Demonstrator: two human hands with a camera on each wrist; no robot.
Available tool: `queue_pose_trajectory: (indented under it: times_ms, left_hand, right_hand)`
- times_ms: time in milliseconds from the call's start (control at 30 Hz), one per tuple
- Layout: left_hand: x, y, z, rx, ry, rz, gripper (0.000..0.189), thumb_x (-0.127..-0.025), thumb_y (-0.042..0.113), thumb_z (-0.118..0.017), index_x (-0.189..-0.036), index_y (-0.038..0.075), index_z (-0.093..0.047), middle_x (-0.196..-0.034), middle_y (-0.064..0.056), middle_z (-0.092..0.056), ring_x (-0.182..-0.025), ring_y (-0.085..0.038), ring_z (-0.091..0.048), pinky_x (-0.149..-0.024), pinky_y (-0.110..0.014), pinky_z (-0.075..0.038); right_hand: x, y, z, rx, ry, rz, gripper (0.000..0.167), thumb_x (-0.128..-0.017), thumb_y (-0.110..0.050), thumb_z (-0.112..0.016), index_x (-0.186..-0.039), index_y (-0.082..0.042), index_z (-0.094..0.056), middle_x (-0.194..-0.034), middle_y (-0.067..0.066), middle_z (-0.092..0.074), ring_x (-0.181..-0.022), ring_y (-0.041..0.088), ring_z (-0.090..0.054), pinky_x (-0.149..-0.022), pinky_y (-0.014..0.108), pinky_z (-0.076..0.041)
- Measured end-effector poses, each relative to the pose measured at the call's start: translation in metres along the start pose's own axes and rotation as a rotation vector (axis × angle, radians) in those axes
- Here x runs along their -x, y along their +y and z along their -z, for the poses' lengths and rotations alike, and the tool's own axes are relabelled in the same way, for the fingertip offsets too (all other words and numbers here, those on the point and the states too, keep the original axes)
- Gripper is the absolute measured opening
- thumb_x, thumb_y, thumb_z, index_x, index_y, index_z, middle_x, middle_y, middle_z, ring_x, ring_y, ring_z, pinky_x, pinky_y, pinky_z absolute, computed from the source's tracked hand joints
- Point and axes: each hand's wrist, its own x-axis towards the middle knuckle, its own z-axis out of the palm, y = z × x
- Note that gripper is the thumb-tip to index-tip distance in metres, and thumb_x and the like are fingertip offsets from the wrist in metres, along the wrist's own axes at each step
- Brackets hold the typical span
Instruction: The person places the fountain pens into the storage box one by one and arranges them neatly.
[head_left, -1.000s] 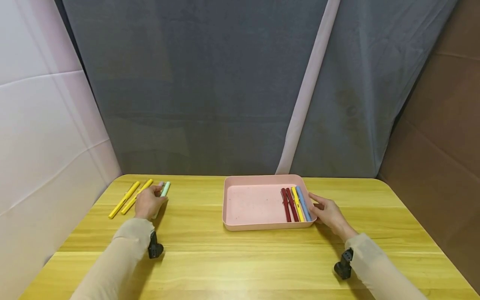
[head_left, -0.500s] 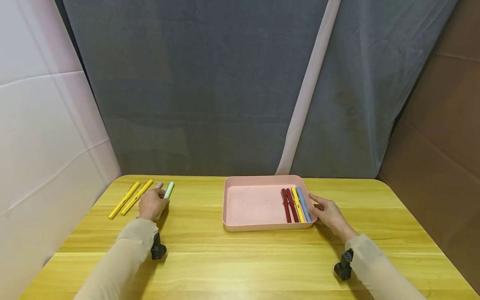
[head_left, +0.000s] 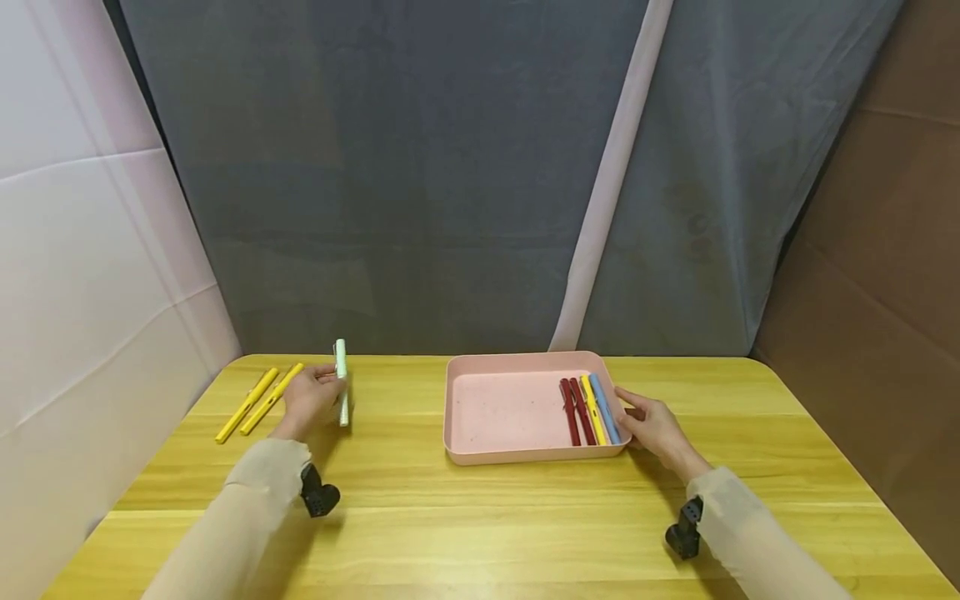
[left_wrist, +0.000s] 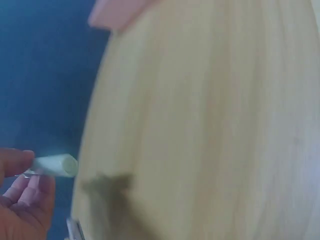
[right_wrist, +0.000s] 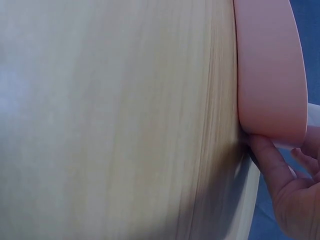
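My left hand (head_left: 307, 402) pinches a pale green pen (head_left: 342, 358) with a clip, at the table's left side. The pen stands nearly lengthwise away from me in the head view. In the left wrist view its rounded end (left_wrist: 62, 165) juts out past the thumb and fingers. Two yellow pens (head_left: 247, 405) lie side by side left of this hand. My right hand (head_left: 656, 432) holds the right near corner of a pink tray (head_left: 495, 456), the thumb (right_wrist: 272, 162) against its wall. Inside, along the right wall, lie two dark red pens (head_left: 570, 412), a yellow pen (head_left: 593, 410) and a blue pen (head_left: 604, 408).
The wooden table (head_left: 465, 533) carries all of this. A grey curtain (head_left: 412, 183) hangs behind it, with a white panel (head_left: 97, 250) on the left and a brown one (head_left: 885, 292) on the right. A small greyish tip (left_wrist: 75, 229) shows low in the left wrist view.
My left hand has lifted the pale green pen and turned it more upright in the head view. The lilac pen seen beside that hand earlier is now hidden. My right hand stays at the tray.
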Motion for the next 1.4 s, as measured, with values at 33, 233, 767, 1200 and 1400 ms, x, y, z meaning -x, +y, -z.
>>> queue_pose_trajectory:
  times_ms: [33, 233, 767, 1200, 1400]
  left_hand:
    - [0.001, 0.005, -0.001, 0.059, -0.014, -0.001, 0.044, -0.090, 0.010, -0.058, -0.128, -0.010, -0.048, -0.104, -0.017, -0.065, -0.070, -0.001, -0.057, -0.064, -0.018, -0.050]
    - [0.017, 0.044, -0.018, 0.343, -0.110, -0.019, 0.048, -0.093, 0.012, -0.057, -0.133, -0.007, -0.039, -0.101, -0.002, -0.060, -0.075, 0.004, -0.058, -0.079, -0.020, -0.052]
    - [0.047, 0.099, -0.135, 0.434, -0.226, 0.005, 0.034, -0.088, 0.008, -0.065, -0.118, -0.001, -0.054, -0.108, -0.017, -0.065, -0.076, -0.009, -0.063, -0.075, -0.029, -0.055]
    - [0.069, 0.095, -0.211, 0.385, -0.289, 0.072, 0.032, -0.083, 0.013, -0.071, -0.110, 0.000, -0.059, -0.095, -0.011, -0.068, -0.063, -0.007, -0.057, -0.059, -0.023, -0.050]
    - [0.074, 0.096, -0.233, 0.336, -0.278, 0.070, 0.029, -0.081, 0.012, -0.073, -0.104, 0.000, -0.060, -0.089, -0.010, -0.065, -0.060, -0.008, -0.056, -0.050, -0.021, -0.047]
  right_hand:
    - [0.000, 0.000, 0.000, 0.003, -0.001, 0.004, 0.052, -0.098, -0.005, -0.046, -0.147, -0.006, -0.029, -0.140, 0.031, -0.038, -0.119, 0.038, -0.049, -0.084, 0.041, -0.053]
    - [0.001, 0.001, -0.001, 0.008, 0.002, 0.027, 0.052, -0.098, -0.005, -0.047, -0.146, -0.004, -0.029, -0.137, 0.033, -0.040, -0.116, 0.039, -0.052, -0.081, 0.040, -0.054]
    - [0.002, 0.002, 0.002, 0.019, 0.026, 0.025, 0.050, -0.098, -0.004, -0.046, -0.146, -0.004, -0.030, -0.137, 0.034, -0.039, -0.119, 0.040, -0.050, -0.081, 0.040, -0.054]
    - [0.001, 0.004, 0.002, 0.031, 0.058, 0.025, 0.050, -0.097, -0.004, -0.046, -0.145, -0.005, -0.032, -0.135, 0.032, -0.044, -0.113, 0.036, -0.054, -0.074, 0.031, -0.054]
    - [0.000, 0.003, 0.001, 0.044, 0.069, 0.027, 0.050, -0.097, -0.005, -0.047, -0.145, -0.004, -0.033, -0.135, 0.032, -0.044, -0.113, 0.035, -0.054, -0.071, 0.028, -0.053]
